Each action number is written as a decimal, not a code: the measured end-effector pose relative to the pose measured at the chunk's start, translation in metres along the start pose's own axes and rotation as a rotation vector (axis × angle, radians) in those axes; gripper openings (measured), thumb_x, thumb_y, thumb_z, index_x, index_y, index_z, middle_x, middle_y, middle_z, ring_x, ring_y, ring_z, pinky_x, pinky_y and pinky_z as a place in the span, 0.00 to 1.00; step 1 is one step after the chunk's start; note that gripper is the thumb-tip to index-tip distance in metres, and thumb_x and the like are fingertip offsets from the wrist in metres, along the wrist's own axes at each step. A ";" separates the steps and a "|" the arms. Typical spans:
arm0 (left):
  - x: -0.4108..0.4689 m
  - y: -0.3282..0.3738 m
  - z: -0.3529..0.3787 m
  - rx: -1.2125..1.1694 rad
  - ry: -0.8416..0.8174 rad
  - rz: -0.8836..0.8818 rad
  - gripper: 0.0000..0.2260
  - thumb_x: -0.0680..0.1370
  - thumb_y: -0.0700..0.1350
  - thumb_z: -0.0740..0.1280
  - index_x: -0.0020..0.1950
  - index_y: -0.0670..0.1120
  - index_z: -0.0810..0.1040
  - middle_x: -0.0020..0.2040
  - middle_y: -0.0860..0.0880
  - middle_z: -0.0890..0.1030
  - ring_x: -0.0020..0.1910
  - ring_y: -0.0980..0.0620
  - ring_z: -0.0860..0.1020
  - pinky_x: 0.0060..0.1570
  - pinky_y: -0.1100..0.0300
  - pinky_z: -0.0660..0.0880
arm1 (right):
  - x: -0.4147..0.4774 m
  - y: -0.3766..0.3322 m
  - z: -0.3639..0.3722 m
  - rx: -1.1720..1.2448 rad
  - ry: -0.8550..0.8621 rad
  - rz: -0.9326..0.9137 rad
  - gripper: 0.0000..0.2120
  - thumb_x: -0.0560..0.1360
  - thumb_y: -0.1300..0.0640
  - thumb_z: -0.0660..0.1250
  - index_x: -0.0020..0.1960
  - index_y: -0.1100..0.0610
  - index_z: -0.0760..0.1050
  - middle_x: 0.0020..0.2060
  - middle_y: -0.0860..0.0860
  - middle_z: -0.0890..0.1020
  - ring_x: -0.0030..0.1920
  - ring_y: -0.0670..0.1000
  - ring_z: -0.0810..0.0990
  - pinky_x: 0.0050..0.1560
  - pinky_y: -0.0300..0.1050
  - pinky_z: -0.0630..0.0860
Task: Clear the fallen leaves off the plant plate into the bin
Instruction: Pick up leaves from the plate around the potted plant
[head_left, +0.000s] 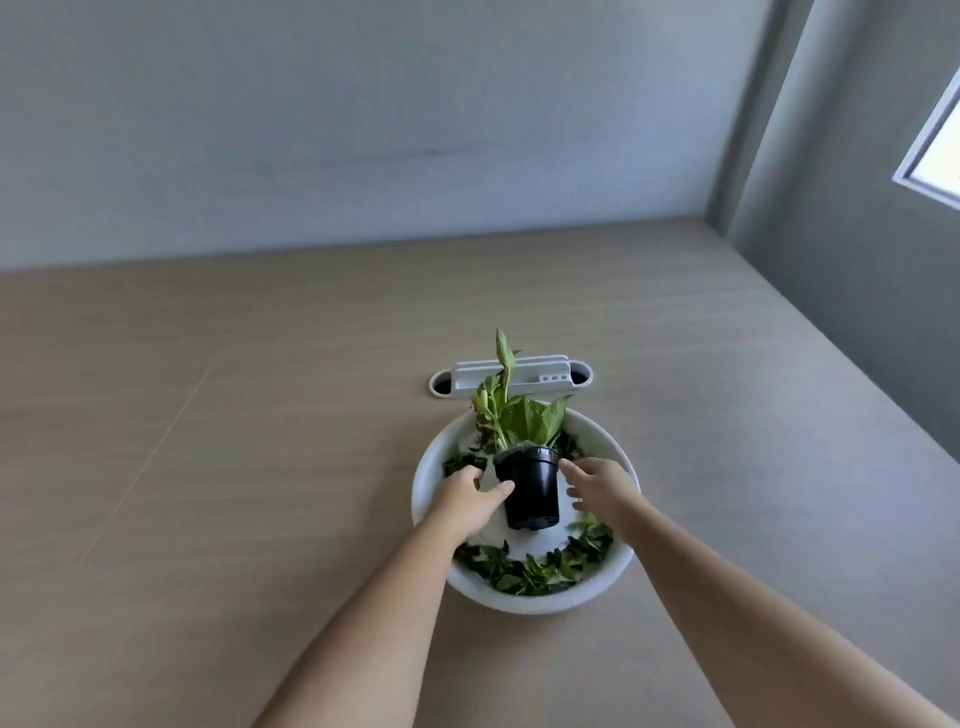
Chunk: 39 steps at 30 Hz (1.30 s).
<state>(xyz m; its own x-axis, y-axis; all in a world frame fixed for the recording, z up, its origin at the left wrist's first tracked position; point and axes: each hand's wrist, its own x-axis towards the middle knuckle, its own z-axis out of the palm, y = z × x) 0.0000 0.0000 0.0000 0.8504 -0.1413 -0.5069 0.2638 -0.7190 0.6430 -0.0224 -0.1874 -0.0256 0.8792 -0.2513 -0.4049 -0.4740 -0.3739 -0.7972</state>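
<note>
The fingers (571, 467) of the right hand (602, 491) are straight and spread wide. They hold nothing. Their tips are just beside the right side of the black pot (530, 488), near its top edge. I cannot tell if they touch it.

The left hand (465, 499) is on the other side of the pot. Its fingers are bent a little and hold nothing. Its thumb (501, 489) touches the left side of the pot.

The pot stands in the middle of a round white plate (540, 603), in the lower middle of the frame. A green plant (519, 415) grows up out of it.

Dark green leaves (530, 574) lie on the plate all around the pot. Most are in a heap along the near edge. More lie at the left and behind the pot.

The plate sits on a light wood bench (260, 415). Just behind the plate is a small white box (524, 371) set in the bench. A pale wall (311, 130) fills the top of the frame. A bit of window (935, 145) shows at the upper right.
</note>
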 end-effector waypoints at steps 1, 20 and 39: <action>0.005 0.000 0.004 -0.023 0.003 -0.009 0.31 0.76 0.60 0.63 0.73 0.45 0.65 0.70 0.46 0.71 0.67 0.46 0.72 0.63 0.54 0.72 | 0.003 0.004 0.004 0.009 -0.010 0.016 0.16 0.76 0.46 0.62 0.50 0.58 0.79 0.45 0.55 0.84 0.46 0.55 0.83 0.55 0.55 0.80; 0.011 0.018 -0.005 -0.360 0.196 0.099 0.23 0.68 0.45 0.77 0.61 0.45 0.77 0.57 0.47 0.83 0.57 0.48 0.80 0.61 0.52 0.75 | 0.007 -0.028 0.005 0.182 -0.021 -0.186 0.18 0.72 0.57 0.71 0.61 0.54 0.73 0.57 0.54 0.82 0.50 0.52 0.81 0.47 0.45 0.77; 0.019 -0.026 0.030 -0.471 0.147 0.119 0.17 0.71 0.35 0.72 0.58 0.45 0.76 0.54 0.49 0.82 0.53 0.49 0.81 0.46 0.67 0.79 | 0.008 0.023 0.027 0.174 -0.080 -0.116 0.21 0.69 0.67 0.72 0.58 0.60 0.69 0.61 0.53 0.78 0.59 0.54 0.79 0.58 0.54 0.78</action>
<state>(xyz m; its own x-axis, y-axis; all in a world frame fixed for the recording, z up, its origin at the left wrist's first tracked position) -0.0046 -0.0042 -0.0437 0.9332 -0.0815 -0.3499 0.3091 -0.3140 0.8977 -0.0247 -0.1746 -0.0595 0.9317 -0.1409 -0.3347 -0.3598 -0.2346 -0.9030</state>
